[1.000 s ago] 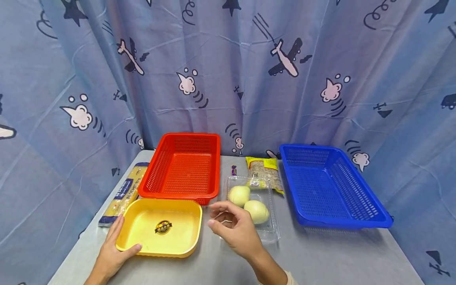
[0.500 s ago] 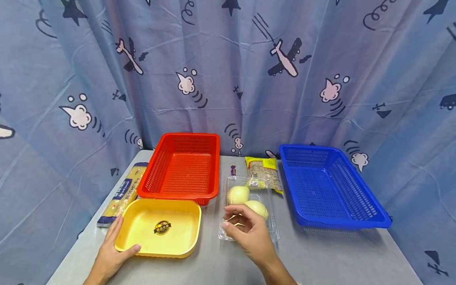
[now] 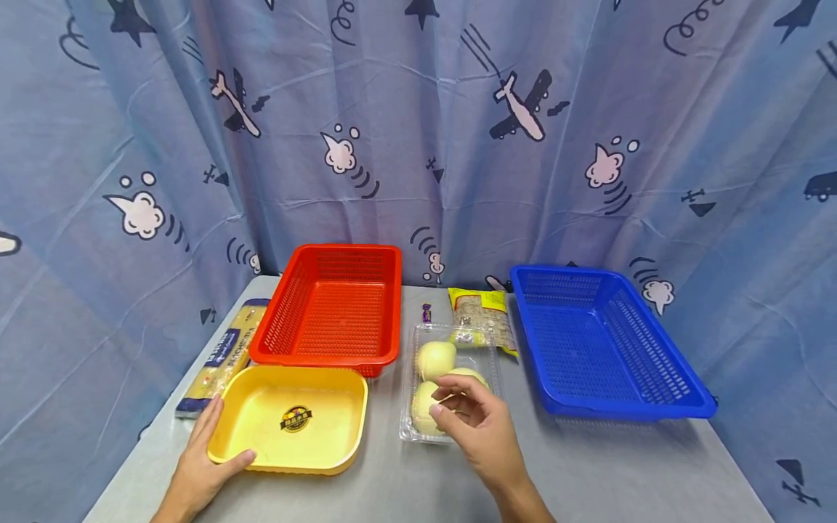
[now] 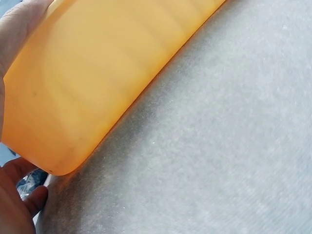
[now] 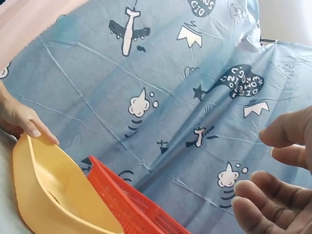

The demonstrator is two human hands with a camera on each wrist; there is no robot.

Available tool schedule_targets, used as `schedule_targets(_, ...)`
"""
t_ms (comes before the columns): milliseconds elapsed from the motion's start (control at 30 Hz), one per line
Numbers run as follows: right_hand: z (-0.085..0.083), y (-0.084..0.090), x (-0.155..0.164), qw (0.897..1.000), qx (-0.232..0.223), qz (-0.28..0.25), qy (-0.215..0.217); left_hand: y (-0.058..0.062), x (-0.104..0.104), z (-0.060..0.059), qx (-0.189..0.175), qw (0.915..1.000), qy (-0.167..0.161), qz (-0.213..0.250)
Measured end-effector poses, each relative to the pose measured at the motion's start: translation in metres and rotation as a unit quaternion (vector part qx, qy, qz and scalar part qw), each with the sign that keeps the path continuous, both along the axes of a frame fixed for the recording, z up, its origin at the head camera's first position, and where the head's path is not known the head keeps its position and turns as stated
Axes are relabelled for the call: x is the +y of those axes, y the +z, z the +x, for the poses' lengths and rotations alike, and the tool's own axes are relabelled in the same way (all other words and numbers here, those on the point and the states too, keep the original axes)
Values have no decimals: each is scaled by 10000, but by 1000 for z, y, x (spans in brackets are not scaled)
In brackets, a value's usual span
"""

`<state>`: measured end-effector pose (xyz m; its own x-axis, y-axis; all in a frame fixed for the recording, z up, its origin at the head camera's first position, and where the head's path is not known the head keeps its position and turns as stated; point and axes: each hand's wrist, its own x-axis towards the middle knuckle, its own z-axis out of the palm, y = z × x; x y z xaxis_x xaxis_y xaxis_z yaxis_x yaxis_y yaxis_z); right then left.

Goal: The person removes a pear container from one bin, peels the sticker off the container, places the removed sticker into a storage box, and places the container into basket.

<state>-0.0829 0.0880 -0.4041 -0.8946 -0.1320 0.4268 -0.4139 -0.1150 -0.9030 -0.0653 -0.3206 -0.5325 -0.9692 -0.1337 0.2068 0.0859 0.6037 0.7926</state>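
Tub (image 3: pixel 294 447) sits before the red basket (image 3: pixel 346 319), mouth up, long axis left to right; the left hand (image 3: pixel 203 461) grips its left end, likely to steady it, and the right hand (image 3: pixel 480 428) hangs near the box (image 3: pixel 474 357). Left wrist: badly cropped, that grip seems clamped round a corner. Right wrist: right thumb and fingers stand apart, empty.

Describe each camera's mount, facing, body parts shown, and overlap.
Head: on the head, forward and down at the yellow tray, red basket and curtain; left hand, right hand and forearms show.
Left wrist: on that wrist, facing the yellow tray's outer wall and table; part of the left hand shows.
Right wrist: on that wrist, facing mainly the curtain; parts of both hands show.
Head and right wrist share yellow tray, red basket, hands.
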Motion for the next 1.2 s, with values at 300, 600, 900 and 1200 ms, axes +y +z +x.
schedule_targets(300, -6, -2, 14, 9992, -59, 32, -389, -1, 0, 0, 227, 9997, -56, -43)
schedule_targets(600, -15, -3, 29, 9958, -62, 79, -911, 0, 0, 0, 254, 9996, -66, -53)
schedule_targets(900, -24, -8, 43, 9892, -262, 320, -1409, 1, 0, 0, 245, 9997, -68, -63)
schedule_targets(1200, -38, -16, 57, 9779, -622, 895, -1785, 1, -1, 0, 149, 9998, -75, -117)
